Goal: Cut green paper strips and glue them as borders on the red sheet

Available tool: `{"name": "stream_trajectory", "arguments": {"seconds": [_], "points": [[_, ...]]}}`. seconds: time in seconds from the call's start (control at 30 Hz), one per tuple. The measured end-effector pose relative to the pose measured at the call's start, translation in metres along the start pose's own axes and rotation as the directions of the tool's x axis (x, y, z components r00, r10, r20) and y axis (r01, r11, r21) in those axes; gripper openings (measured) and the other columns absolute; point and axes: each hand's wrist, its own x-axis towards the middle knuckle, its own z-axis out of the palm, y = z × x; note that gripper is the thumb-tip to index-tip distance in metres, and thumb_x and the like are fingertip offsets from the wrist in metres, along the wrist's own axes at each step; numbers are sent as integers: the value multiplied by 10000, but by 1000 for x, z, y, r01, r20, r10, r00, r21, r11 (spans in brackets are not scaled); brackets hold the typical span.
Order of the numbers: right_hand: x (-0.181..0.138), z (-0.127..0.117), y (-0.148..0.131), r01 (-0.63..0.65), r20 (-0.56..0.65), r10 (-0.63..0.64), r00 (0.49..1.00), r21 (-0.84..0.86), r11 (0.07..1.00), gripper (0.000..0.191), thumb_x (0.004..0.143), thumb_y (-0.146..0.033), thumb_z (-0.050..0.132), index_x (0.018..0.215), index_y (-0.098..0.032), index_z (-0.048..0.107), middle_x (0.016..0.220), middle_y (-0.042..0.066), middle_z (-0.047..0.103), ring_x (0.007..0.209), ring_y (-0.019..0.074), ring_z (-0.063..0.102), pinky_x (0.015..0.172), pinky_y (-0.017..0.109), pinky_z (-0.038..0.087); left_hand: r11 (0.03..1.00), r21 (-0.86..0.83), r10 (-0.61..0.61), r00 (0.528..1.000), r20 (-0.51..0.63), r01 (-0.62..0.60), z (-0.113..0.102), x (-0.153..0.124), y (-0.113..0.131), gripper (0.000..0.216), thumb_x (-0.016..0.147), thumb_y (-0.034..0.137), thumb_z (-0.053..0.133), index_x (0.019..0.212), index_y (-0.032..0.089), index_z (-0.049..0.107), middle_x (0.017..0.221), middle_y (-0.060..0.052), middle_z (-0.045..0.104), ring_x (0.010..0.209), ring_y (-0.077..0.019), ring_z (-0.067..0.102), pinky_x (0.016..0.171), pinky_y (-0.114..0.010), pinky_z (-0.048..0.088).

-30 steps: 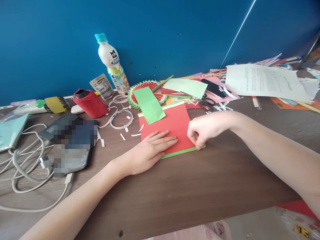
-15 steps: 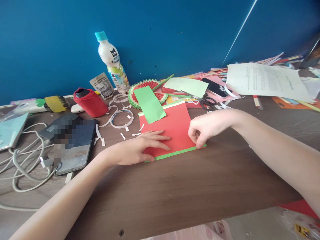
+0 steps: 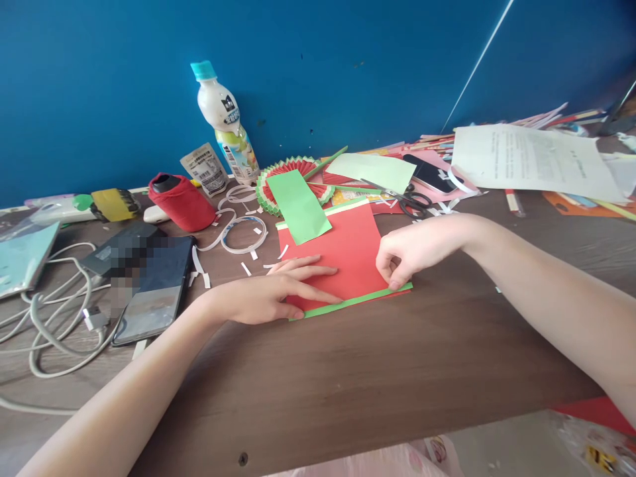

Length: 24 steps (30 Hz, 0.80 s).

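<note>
A sheet of red paper (image 3: pixel 352 248) lies on the table with a green paper strip (image 3: pixel 358 300) along its near edge. A thin sliver of red shows below the strip toward the right. My left hand (image 3: pixel 283 291) rests flat on the sheet, fingers spread, its index fingertip touching the strip and its thumb at the strip's left end. My right hand (image 3: pixel 405 258) is curled, with thumb and finger pinched on the strip's right end. A green paper rectangle (image 3: pixel 299 207) overlaps the sheet's far left corner, and a pale strip (image 3: pixel 348 207) runs along the far edge.
Behind the sheet lie a red-and-green pleated paper fan (image 3: pixel 265 192) and black scissors (image 3: pixel 415 204). Tape rings (image 3: pixel 243 235), paper scraps, a phone (image 3: pixel 156 291) and cables (image 3: pixel 37 331) are at left. A bottle (image 3: pixel 226 126) stands by the wall; a printed sheet (image 3: pixel 536 162) lies right.
The strip's right part has shifted slightly away from me, so red now shows below it. My left index finger has come down onto the strip. The view has moved slightly.
</note>
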Motion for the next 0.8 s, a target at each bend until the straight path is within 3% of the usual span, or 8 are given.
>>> {"name": "stream_trajectory", "arguments": {"seconds": [0.13, 0.8], "points": [[0, 0, 0, 1, -1, -1, 1000, 6, 1000, 222, 693, -386, 559, 685, -174, 624, 717, 23, 621, 636, 139, 505, 559, 271, 290, 1000, 15, 3, 1000, -6, -3, 0, -1, 1, 558, 837, 125, 444, 1300, 434, 404, 1513, 107, 140, 1396, -252, 44, 1113, -465, 99], [0, 2, -6, -51, -15, 51, 999, -13, 999, 214, 649, -390, 593, 641, -179, 624, 687, 15, 618, 605, 130, 483, 531, 269, 268, 1000, 24, 3, 1000, 10, -3, 1, -1, 0, 518, 852, 127, 424, 1251, 454, 459, 1513, 121, 110, 1397, -259, 7, 1110, -487, 93]]}}
